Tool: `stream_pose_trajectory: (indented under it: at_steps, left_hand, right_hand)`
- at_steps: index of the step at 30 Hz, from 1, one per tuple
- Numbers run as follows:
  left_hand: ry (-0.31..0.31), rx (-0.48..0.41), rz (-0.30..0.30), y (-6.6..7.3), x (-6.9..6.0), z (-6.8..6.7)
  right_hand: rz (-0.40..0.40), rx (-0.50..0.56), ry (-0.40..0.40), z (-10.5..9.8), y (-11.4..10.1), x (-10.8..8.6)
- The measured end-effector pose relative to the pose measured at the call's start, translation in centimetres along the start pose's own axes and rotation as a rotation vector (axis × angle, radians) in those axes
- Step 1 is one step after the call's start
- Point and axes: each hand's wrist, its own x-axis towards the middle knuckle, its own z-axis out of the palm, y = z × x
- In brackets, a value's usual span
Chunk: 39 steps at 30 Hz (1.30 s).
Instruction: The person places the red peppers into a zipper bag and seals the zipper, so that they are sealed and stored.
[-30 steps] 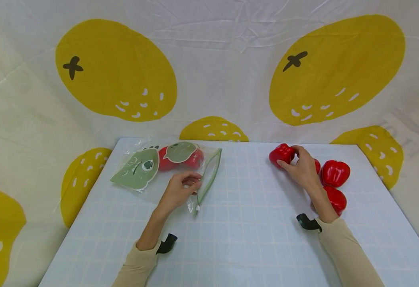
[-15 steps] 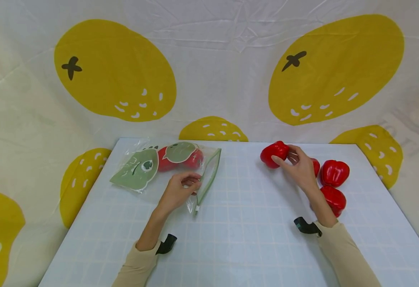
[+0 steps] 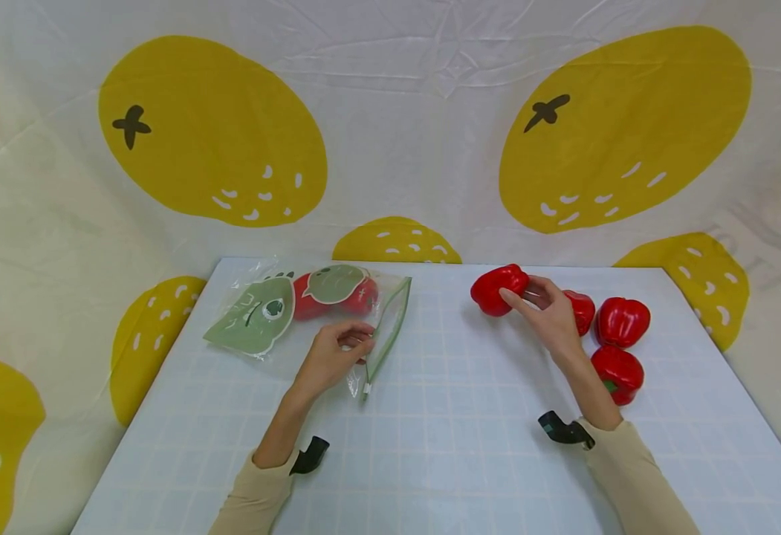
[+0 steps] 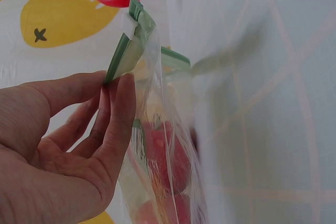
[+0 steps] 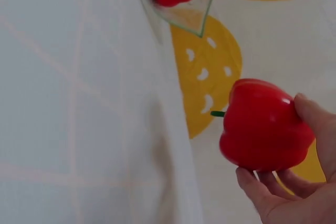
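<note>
The left hand (image 3: 336, 357) pinches the green zip edge of a clear bag (image 3: 256, 319) printed with green shapes; thumb and fingertips meet on that edge in the left wrist view (image 4: 122, 59). Inside the bag lie red peppers (image 4: 168, 156), its mouth facing right. My right hand (image 3: 551, 319) grips a red pepper (image 3: 498, 290) between thumb and fingers, above the table between the bag and the other peppers. In the right wrist view the held pepper (image 5: 265, 127) has its green stem pointing left, toward the bag's opening.
Three more red peppers (image 3: 623, 322) sit close together right of the right hand. The white gridded table (image 3: 430, 446) ends at a back edge against a cloth (image 3: 417, 163) with yellow fruit prints. A black wrist device (image 3: 566, 429) projects from the right sleeve.
The right hand has moved left with its pepper, away from the other three, uncovering more of them. My left hand and the bag have stayed nearly still.
</note>
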Motion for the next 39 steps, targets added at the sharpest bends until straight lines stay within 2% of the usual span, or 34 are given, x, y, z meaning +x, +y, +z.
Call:
stream_pose_trajectory:
  at_steps: [8,18,28,39]
  left_hand:
    - [-0.001,-0.004,-0.004,0.0,0.0,0.0]
    - [-0.002,-0.008,0.02,-0.2,0.1,-0.2]
    - [-0.003,-0.013,0.017,-0.2,0.1,-0.2]
    - [0.0,-0.02,0.017,0.0,0.1,-0.3]
  right_hand:
    - [0.095,0.11,-0.038,0.9,-0.5,-0.3]
    - [0.161,0.225,-0.085,2.7,-0.9,-0.4]
    - [0.168,0.317,-0.149,4.8,-1.2,-0.7]
    - [0.151,0.359,-0.186,7.7,-1.2,-0.7]
